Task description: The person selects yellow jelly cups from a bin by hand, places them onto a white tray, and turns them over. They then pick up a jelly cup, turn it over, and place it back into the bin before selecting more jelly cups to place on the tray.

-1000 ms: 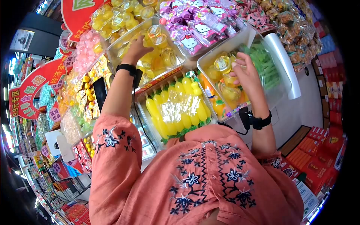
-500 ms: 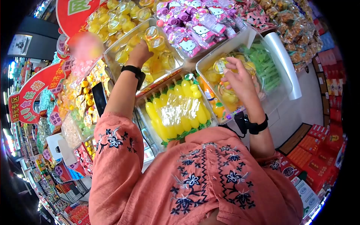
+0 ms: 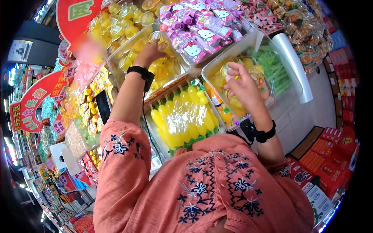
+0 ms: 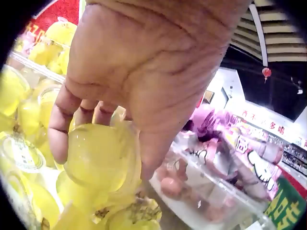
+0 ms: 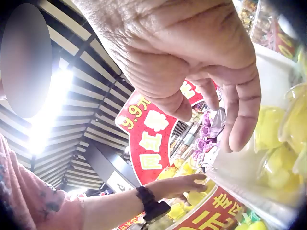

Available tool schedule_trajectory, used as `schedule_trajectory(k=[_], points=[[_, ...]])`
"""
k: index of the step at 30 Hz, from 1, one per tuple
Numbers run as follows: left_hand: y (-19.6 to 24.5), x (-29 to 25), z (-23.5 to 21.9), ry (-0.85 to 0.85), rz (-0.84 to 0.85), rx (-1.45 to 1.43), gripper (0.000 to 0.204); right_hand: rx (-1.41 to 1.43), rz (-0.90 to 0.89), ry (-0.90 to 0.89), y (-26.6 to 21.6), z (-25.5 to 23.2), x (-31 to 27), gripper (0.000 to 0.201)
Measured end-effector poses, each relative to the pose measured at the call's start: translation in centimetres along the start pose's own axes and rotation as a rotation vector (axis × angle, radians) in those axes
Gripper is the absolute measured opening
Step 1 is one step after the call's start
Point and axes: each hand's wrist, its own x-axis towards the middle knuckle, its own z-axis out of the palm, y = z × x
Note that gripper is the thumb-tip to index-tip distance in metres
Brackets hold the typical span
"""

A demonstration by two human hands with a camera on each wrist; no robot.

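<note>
Left wrist view: pinching a rounded, glossy, translucent yellow cup point(image 4: 100, 155) with left hand point(image 4: 132, 72); holding right hand point(image 5: 204, 62) loosely bent.

Counted: two hands point(image 3: 150, 53), two black wristbands point(image 3: 267, 134), two clear bins point(image 3: 171, 82) beneath, one black phone point(image 3: 103, 106). One yellow jelly cup point(image 4: 98, 155) seen gripped; loose cups point(image 4: 23, 153) too many to be tallied.
</note>
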Motion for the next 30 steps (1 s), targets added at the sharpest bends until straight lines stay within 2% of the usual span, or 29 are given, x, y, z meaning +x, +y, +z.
schedule_trajectory(k=[3,8,14,17,18,21,24,25,26,27,28,30], points=[[0.6,0.8,1.3,0.023,-0.081,-0.075,0.084,0.001,0.019,-0.042,0.4,-0.1,-0.1,0.047],[0.1,3.4,2.2,-0.017,-0.026,0.052,0.086,0.037,0.068,-0.101,-0.2,0.5,-0.6,0.047],[0.1,2.9,2.0,-0.107,0.077,0.17,0.075,-0.034,-0.042,-0.052,0.5,1.2,-0.9,0.046],[0.6,0.4,0.0,-0.181,-0.132,-0.222,0.076,-0.023,-0.06,-0.062,0.4,0.9,-1.0,0.045],[2.7,-1.8,-1.9,-0.209,-0.279,-0.396,0.078,-0.006,-0.052,-0.061,0.4,0.6,-1.0,0.044],[4.4,-5.9,-4.6,-0.201,-0.244,-0.735,0.079,0.043,-0.02,-0.022,0.4,-0.3,-0.6,0.043],[9.8,-10.3,-6.3,-0.182,-0.083,-0.932,0.078,0.049,0.026,0.062,0.2,-1.4,0.1,0.045],[12.6,-11.8,-6.6,-0.194,0.026,-1.03,0.077,0.078,0.047,0.083,-0.4,-1.4,0.0,0.048],[14.1,-12.0,-5.8,-0.236,0.103,-1.048,0.071,0.107,0.064,0.103,-1.3,-1.3,-0.2,0.05],[15.6,-11.9,-5.1,-0.372,0.098,-1.043,0.065,0.134,0.08,0.124,-1.9,-1.3,-0.3,0.053],[18.2,-12.9,-5.0,-0.363,0.152,-1.073,0.063,0.137,0.083,0.131,-1.8,-1.4,-0.2,0.06],[20.9,-12.4,-2.5,-0.334,0.222,-1.017,0.074,0.152,0.08,0.149,-0.4,-2.7,0.2,0.059]])
